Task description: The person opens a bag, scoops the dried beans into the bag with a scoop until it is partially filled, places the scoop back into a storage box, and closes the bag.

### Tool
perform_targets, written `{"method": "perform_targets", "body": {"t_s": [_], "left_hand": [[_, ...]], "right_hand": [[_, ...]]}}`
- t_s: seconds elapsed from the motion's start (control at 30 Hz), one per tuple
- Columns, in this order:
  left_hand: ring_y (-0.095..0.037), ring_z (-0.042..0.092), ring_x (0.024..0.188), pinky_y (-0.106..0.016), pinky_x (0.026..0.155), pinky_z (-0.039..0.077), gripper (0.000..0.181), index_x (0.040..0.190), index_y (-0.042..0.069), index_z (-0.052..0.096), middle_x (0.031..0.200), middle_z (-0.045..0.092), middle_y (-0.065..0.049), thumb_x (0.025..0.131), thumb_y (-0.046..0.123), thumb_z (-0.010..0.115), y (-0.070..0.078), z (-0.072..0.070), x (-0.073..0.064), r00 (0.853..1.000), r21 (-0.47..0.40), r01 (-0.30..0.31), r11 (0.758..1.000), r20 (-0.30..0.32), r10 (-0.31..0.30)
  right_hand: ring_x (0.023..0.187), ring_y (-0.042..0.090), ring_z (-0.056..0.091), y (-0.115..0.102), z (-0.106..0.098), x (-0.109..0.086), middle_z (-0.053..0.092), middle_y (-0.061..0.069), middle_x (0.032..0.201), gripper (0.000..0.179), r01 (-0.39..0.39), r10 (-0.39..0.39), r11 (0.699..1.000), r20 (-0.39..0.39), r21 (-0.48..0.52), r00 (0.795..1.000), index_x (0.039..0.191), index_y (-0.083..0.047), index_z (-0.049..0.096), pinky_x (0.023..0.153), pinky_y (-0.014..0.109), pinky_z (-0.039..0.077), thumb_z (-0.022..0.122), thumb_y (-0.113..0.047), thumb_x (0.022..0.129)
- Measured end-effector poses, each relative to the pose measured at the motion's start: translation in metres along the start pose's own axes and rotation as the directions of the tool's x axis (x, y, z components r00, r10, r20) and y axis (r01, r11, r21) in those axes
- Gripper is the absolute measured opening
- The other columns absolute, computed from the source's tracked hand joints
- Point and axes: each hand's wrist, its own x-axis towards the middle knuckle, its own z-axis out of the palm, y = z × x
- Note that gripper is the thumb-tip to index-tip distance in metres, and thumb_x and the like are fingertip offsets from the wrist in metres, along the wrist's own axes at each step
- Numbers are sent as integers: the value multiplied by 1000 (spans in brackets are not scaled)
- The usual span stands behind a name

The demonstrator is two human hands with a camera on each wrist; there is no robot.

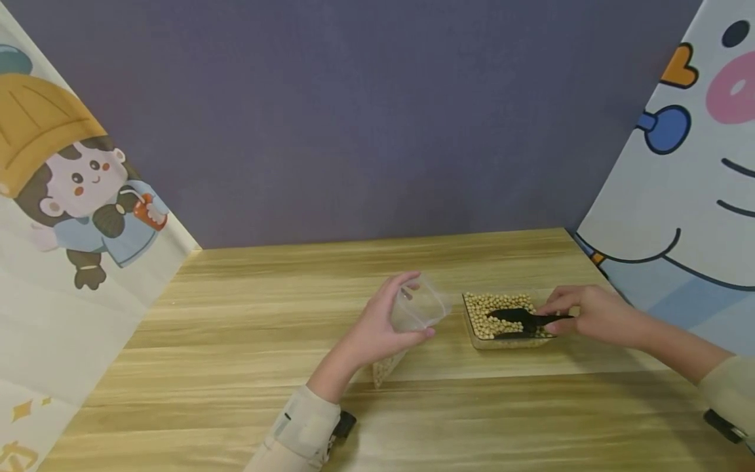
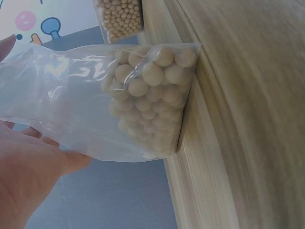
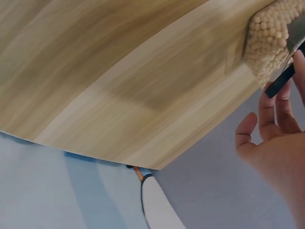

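Wood-grain table [image 1: 236, 387] supports a translucent, part-filled bag [image 2: 109, 100].

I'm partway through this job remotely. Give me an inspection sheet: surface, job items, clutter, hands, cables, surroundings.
Surface: wood-grain table, looks dry.
Container: clear container holding beige balls.
Scoop: black scoop, in the container among the balls.
Bag: clear bag, mouth open, beige balls in its lower part, bottom on the table.
Clutter: nothing seen.
Left hand: holds the bag near its mouth.
Right hand: pinches the scoop's handle.
Cables: nothing seen.
Surroundings: blue-grey backdrop behind; cartoon-printed left panel and right panel at the sides.
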Motion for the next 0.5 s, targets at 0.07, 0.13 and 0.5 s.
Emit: {"method": "perform_targets", "body": {"t_s": [0.07,0.13,0.5], "left_hand": [[-27,57,132,-46,104,56,94,162,30,39,152,54,-2,82,28,90,0,0,0,1000,0,1,1000,0,-1],[-26,57,132,-45,103,56,94,161,31,39,152,54,-2,82,28,90,0,0,-1,1000,0,3,1000,0,-3],[-29,55,134,-49,106,52,93,161,30,39,155,53,-8,84,29,89,-1,0,-1,1000,-16,-4,1000,13,4]], "right_hand": [[71,-3,49,-3,0,3,72,-7,105,29,-7,7,1000,13,5,1000,116,-16,83,57,23,39,85,-25,89],[71,-2,50,-5,0,5,72,-7,106,30,-16,15,1000,22,9,1000,117,-16,83,58,23,39,85,-25,89],[70,-4,48,11,2,3,73,-7,103,29,16,-15,999,-51,33,999,114,-16,84,56,24,37,87,-20,86]]}}
